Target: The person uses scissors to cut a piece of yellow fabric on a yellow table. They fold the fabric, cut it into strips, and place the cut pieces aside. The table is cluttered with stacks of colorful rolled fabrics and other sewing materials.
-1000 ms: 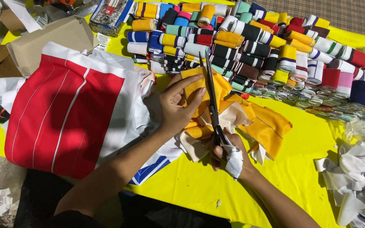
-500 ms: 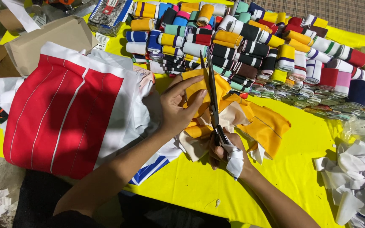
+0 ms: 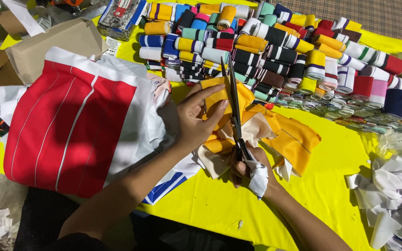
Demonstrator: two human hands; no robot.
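My right hand (image 3: 252, 169) grips the cloth-wrapped handles of a long pair of scissors (image 3: 234, 109), blades pointing away from me and nearly closed on yellow fabric pieces (image 3: 289, 137). My left hand (image 3: 196, 116) lies flat on the yellow cloth just left of the blades, fingers spread, pinning it down. Cream-coloured lining shows among the yellow pieces. A folded red fabric with thin white stripes and white border (image 3: 70, 125) lies to the left of my left hand.
Several rolled striped ribbed bands (image 3: 275, 42) in many colours are stacked along the far side of the yellow table (image 3: 340, 153). White fabric scraps (image 3: 391, 200) pile at the right. A brown cardboard box (image 3: 47, 42) sits at far left.
The scissor blades have closed slightly along the yellow fabric. Both hands stay in nearly the same place.
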